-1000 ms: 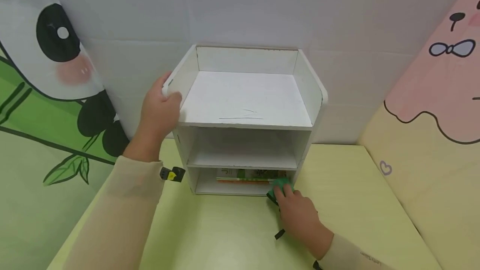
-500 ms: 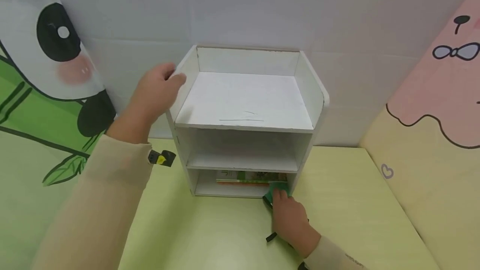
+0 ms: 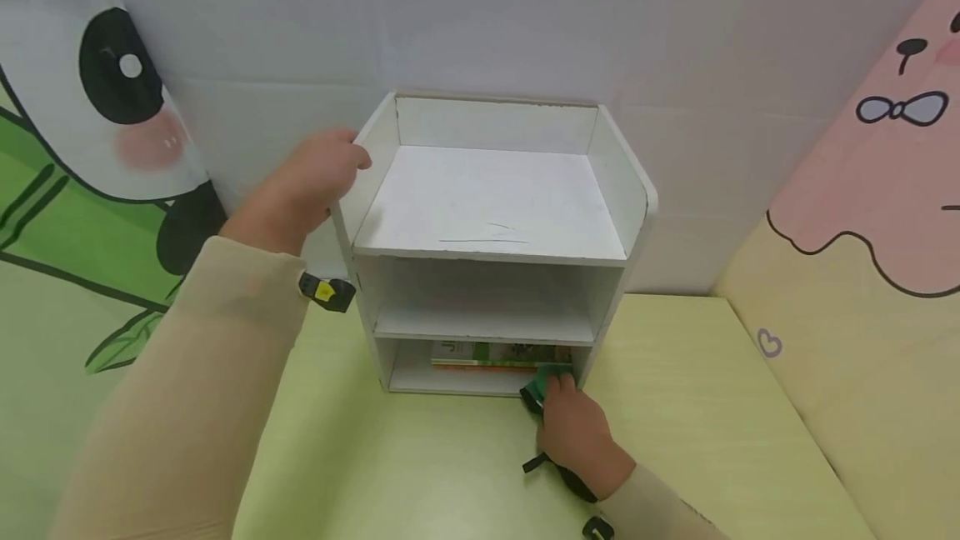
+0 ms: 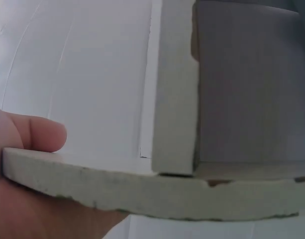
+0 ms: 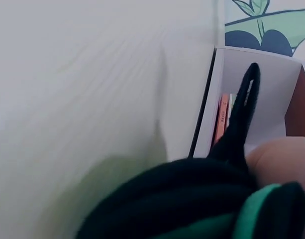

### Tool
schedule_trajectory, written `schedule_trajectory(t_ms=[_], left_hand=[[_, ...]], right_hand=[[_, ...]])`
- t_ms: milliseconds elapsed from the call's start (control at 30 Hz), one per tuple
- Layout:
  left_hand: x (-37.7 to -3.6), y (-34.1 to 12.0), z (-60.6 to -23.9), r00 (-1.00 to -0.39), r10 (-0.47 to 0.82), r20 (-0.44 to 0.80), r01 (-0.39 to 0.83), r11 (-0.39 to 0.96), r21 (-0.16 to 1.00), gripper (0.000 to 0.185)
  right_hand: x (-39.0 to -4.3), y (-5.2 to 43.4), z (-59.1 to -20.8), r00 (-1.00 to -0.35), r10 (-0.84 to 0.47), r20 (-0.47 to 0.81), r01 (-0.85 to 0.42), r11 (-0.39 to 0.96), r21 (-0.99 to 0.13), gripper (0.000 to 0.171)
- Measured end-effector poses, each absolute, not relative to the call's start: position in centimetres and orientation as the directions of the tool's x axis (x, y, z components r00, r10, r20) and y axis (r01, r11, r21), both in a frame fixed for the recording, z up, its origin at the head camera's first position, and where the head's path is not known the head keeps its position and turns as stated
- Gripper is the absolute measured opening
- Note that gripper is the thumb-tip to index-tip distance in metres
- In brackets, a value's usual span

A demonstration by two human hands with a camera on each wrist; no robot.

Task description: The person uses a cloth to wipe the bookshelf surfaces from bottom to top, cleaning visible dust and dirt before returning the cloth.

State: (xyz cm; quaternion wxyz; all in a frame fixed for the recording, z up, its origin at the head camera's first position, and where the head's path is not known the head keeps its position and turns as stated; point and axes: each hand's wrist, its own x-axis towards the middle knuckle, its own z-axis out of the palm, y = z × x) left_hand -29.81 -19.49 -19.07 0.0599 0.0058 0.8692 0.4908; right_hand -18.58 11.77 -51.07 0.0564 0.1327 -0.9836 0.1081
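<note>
left hand (image 3: pixel 311 177) grips the upper left side panel of the white shelf unit (image 3: pixel 491 215), likely steadying it. right hand (image 3: pixel 573 432) holds a green cloth (image 3: pixel 543 382) at the bottom compartment's right front edge, beside flat books (image 3: pixel 498 354). worktop (image 3: pixel 697 407) lies open to the right.

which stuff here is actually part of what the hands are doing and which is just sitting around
In hand:
- white shelf unit, left hand holds its left side panel
- green and black item, right hand pushes it at the bottom compartment

Just there:
- books lying flat in the bottom compartment
- yellow-green table
- panda wall picture
</note>
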Motion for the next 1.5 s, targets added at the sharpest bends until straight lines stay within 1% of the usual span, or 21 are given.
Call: schedule_trajectory(t_ms=[133,233,300,400,633,733,833,967,1033,1133,1200,1300,1433,1500], left_hand=[[-29.7,-19.4,-19.5,-0.992,0.085,-0.089,-0.041,0.456,0.889,0.061],[-29.7,-19.4,-19.6,-0.992,0.091,-0.09,-0.041,0.44,0.897,0.062],[-29.8,-19.4,-19.7,-0.992,0.088,-0.092,-0.043,0.441,0.896,0.062],[-29.8,-19.4,-19.7,-0.994,0.072,-0.085,-0.043,0.456,0.889,0.062],[-29.5,-19.6,-19.9,-0.994,0.07,-0.081,-0.038,0.482,0.875,0.06],[-29.5,-19.7,-20.1,-0.993,0.075,-0.095,-0.048,0.478,0.877,0.061],[-29.7,-19.6,-20.1,-0.992,0.081,-0.097,-0.047,0.477,0.877,0.062],[-29.8,-19.6,-19.8,-0.994,0.073,-0.08,-0.033,0.496,0.868,0.062],[-29.9,-19.5,-19.7,-0.995,0.067,-0.079,-0.034,0.503,0.863,0.061],[-29.8,-19.5,-19.5,-0.994,0.059,-0.088,-0.045,0.508,0.86,0.061],[-29.7,-19.5,-19.5,-0.994,0.058,-0.091,-0.049,0.507,0.86,0.061],[-29.7,-19.5,-19.5,-0.994,0.057,-0.09,-0.049,0.502,0.863,0.061],[-29.7,-19.3,-19.6,-0.995,0.052,-0.088,-0.05,0.502,0.863,0.061],[-29.8,-19.2,-19.6,-0.995,0.052,-0.086,-0.049,0.498,0.866,0.061]], right_hand=[[-18.7,11.5,-51.2,-0.955,-0.246,0.164,-0.287,0.905,-0.315,0.049],[-18.9,10.9,-51.3,-0.956,-0.245,0.163,-0.29,0.873,-0.391,0.043],[-19.1,10.4,-51.3,-0.957,-0.25,0.149,-0.29,0.859,-0.422,0.041],[-19.4,9.3,-51.0,-0.957,-0.268,0.115,-0.29,0.84,-0.459,0.041],[-19.9,5.4,-50.4,-0.939,-0.34,0.045,-0.31,0.785,-0.537,0.047],[-20.2,3.8,-50.3,-0.932,-0.363,0.018,-0.305,0.757,-0.578,0.045],[-20.6,2.2,-50.3,-0.926,-0.378,0.003,-0.304,0.738,-0.602,0.04],[-21.0,0.6,-50.0,-0.921,-0.39,-0.011,-0.301,0.728,-0.615,0.043],[-21.2,-0.2,-49.8,-0.917,-0.397,-0.016,-0.293,0.703,-0.648,0.039],[-21.7,-1.4,-49.9,-0.912,-0.41,-0.014,-0.277,0.64,-0.717,0.024],[-21.9,-2.2,-50.1,-0.908,-0.419,-0.01,-0.263,0.587,-0.766,0.019],[-22.2,-3.2,-50.5,-0.903,-0.429,0.002,-0.255,0.531,-0.808,0.024],[-22.5,-4.3,-51.2,-0.902,-0.432,0.004,-0.239,0.492,-0.837,0.042],[-22.7,-4.6,-51.5,-0.905,-0.426,0.004,-0.217,0.454,-0.864,0.041]])
